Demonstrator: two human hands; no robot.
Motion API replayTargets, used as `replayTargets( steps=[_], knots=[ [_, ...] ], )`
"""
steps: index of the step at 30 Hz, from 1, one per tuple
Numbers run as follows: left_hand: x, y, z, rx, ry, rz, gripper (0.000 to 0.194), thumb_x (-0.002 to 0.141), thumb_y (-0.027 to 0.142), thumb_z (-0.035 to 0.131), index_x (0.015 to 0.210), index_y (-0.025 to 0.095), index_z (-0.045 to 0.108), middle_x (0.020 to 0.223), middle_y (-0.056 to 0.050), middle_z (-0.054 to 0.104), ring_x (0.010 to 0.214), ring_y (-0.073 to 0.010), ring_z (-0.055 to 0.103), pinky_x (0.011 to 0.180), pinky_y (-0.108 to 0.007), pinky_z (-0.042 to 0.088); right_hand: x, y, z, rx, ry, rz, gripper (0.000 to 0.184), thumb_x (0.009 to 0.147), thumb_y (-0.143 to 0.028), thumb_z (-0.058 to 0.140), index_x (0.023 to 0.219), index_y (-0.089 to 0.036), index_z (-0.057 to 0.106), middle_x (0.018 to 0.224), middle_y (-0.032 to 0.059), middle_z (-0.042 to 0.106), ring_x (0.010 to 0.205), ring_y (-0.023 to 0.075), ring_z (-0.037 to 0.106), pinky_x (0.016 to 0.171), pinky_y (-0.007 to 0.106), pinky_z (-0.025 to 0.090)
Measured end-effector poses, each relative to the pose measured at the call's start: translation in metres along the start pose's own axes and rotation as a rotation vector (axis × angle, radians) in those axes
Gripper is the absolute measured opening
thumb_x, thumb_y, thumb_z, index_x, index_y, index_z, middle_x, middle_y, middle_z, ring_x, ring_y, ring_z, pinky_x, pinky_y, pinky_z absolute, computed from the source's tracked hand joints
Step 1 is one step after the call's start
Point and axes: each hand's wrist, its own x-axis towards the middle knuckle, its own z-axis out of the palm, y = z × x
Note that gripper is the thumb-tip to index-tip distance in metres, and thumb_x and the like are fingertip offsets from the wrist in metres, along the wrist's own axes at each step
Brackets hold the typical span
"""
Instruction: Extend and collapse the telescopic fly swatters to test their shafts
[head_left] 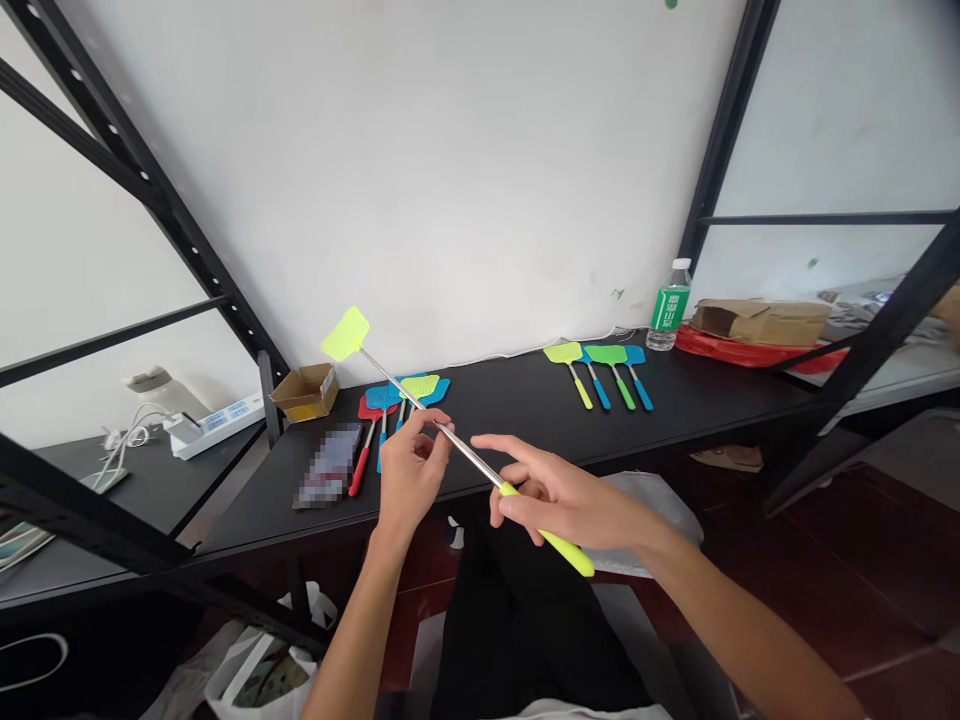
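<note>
A yellow-green fly swatter (469, 456) with an extended metal shaft slants across the middle, its paddle up at the left and its handle low at the right. My left hand (411, 465) pinches the shaft near its middle. Round the top of the handle, my right hand (551, 490) is closed, with the index finger stretched out along the shaft. Behind my left hand lie several swatters, among them a red swatter (362, 465) and a blue swatter (383, 400), partly hidden by that hand. Farther right, several short swatters lie side by side, including a green swatter (615, 360).
On the black shelf (495, 385) stand a small cardboard box (306, 393) and a water bottle (669, 308). A blurred phone-like object (330, 465) lies near the left. Black metal posts (724, 130) frame both sides. A power strip (225, 420) sits at the left.
</note>
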Motion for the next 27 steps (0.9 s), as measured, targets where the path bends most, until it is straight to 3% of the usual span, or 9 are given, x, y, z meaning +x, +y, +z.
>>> replayTargets(
  steps=[3,6,10,15,19,24,27],
  knots=[
    [0.001,-0.004,-0.001,-0.014,-0.022,-0.016,0.016,0.09,0.034,0.061,0.097,0.02,0.064,0.071,0.003,0.061,0.053,-0.0097,0.053,0.053,-0.021,0.042,-0.006,-0.011,0.006,-0.099,-0.034,-0.038,0.04,0.096,-0.028,0.053,0.136,-0.028,0.055,0.096,0.0013,0.068,0.064,0.0096,0.056,0.059,0.022,0.045],
    [0.0,-0.004,0.002,-0.002,-0.06,-0.005,0.018,0.092,0.037,0.059,0.099,0.021,0.064,0.072,0.003,0.059,0.049,-0.0075,0.046,0.049,-0.021,0.037,-0.011,-0.018,0.009,-0.231,-0.107,-0.098,0.029,0.093,-0.032,0.059,0.12,-0.023,0.067,0.095,0.0016,0.07,0.065,0.0095,0.055,0.057,0.021,0.042],
    [-0.001,-0.009,0.009,-0.012,-0.105,-0.011,0.022,0.094,0.04,0.056,0.102,0.021,0.064,0.08,0.002,0.059,0.049,-0.0065,0.041,0.046,-0.02,0.032,-0.015,-0.022,0.013,-0.274,-0.185,-0.173,0.031,0.088,-0.039,0.065,0.111,-0.02,0.069,0.094,0.0015,0.072,0.072,0.0126,0.06,0.058,0.022,0.043],
    [-0.002,-0.029,0.023,-0.015,-0.196,-0.047,0.027,0.094,0.044,0.053,0.103,0.021,0.065,0.082,0.001,0.062,0.051,-0.0081,0.048,0.051,-0.021,0.041,-0.015,-0.02,0.014,-0.246,-0.215,-0.182,0.036,0.089,-0.048,0.063,0.11,-0.02,0.067,0.096,0.0023,0.073,0.075,0.0147,0.063,0.063,0.025,0.043],
    [-0.003,-0.047,0.033,-0.023,-0.187,-0.095,0.028,0.094,0.044,0.053,0.102,0.021,0.066,0.085,-0.002,0.068,0.057,-0.0115,0.058,0.056,-0.023,0.047,-0.016,-0.02,0.011,-0.243,-0.239,-0.23,0.046,0.089,-0.059,0.058,0.111,-0.019,0.067,0.097,0.0042,0.073,0.079,0.0165,0.063,0.068,0.027,0.043],
    [-0.003,-0.06,0.038,0.01,-0.143,-0.083,0.034,0.097,0.043,0.05,0.119,0.023,0.065,0.106,-0.006,0.072,0.081,-0.0173,0.068,0.074,-0.029,0.054,-0.014,-0.016,0.007,-0.299,-0.239,-0.239,0.048,0.088,-0.061,0.06,0.111,-0.019,0.068,0.098,0.0038,0.073,0.084,0.0171,0.062,0.068,0.026,0.043],
    [-0.004,-0.064,0.04,0.12,-0.141,-0.043,0.036,0.099,0.042,0.044,0.126,0.025,0.062,0.12,-0.007,0.07,0.106,-0.022,0.067,0.096,-0.037,0.05,-0.008,-0.008,0.008,-0.35,-0.229,-0.249,0.043,0.087,-0.057,0.063,0.11,-0.02,0.069,0.095,0.0018,0.073,0.082,0.0157,0.062,0.067,0.025,0.043]
  ],
)
